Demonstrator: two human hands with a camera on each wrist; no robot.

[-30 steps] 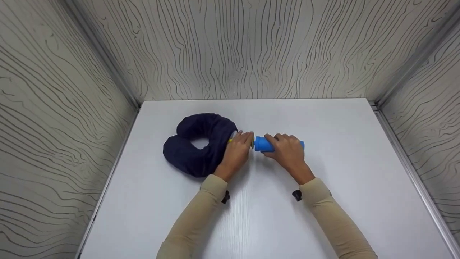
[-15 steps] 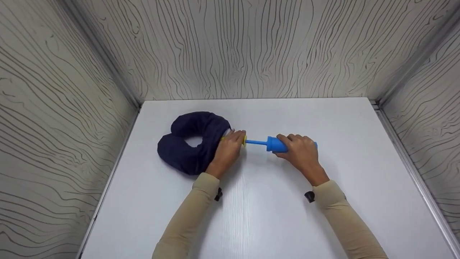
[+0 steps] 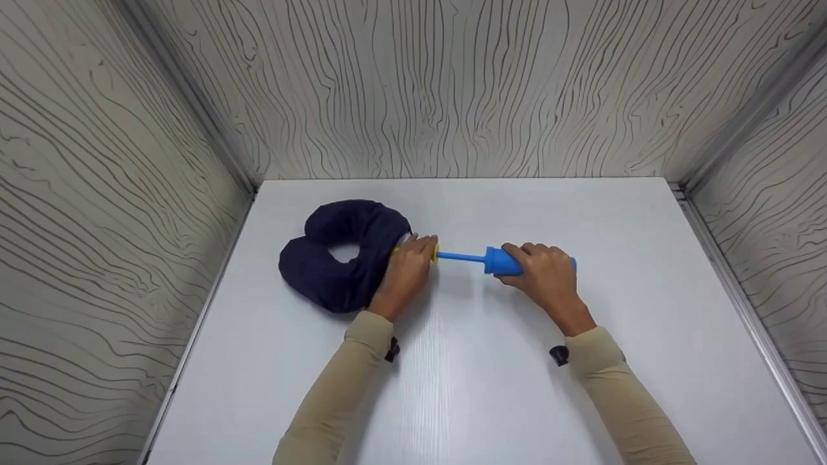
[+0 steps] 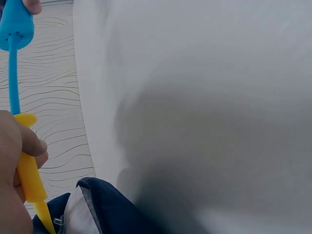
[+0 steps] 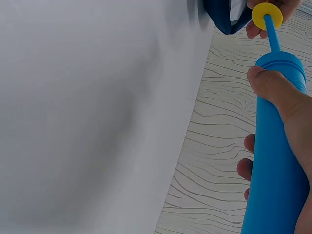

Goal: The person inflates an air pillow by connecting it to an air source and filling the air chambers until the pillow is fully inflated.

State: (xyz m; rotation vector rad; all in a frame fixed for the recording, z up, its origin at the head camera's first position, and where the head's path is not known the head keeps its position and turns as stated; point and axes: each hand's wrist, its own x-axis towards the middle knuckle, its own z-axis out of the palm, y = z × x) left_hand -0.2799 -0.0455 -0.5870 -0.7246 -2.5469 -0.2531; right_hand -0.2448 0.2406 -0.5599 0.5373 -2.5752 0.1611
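Observation:
A hand pump lies sideways between the two hands, its blue rod [image 3: 460,257] drawn out of the blue barrel [image 5: 278,146]. My right hand [image 3: 544,271] is wrapped round that barrel, thumb near its collar. My left hand [image 3: 408,268] grips the pump's yellow handle [image 4: 30,178], just behind a round yellow flange [image 5: 267,16]. The yellow tapered nozzle [image 4: 45,217] runs into an opening of the dark navy U-shaped neck pillow [image 3: 329,284]. White lining [image 4: 80,214] shows in that opening, beside a zip pull. The nozzle's tip is hidden inside.
The white tabletop [image 3: 478,387] carries the pillow at its left half. Wood-grain panels stand round it: a back wall [image 3: 426,90], a left wall [image 3: 90,226] and a right wall [image 3: 775,213]. Metal strips edge the table's sides.
My right hand has drawn the blue barrel rightward, exposing a longer stretch of rod. My left hand and the pillow have shifted slightly left. Over the last half second the motion is small.

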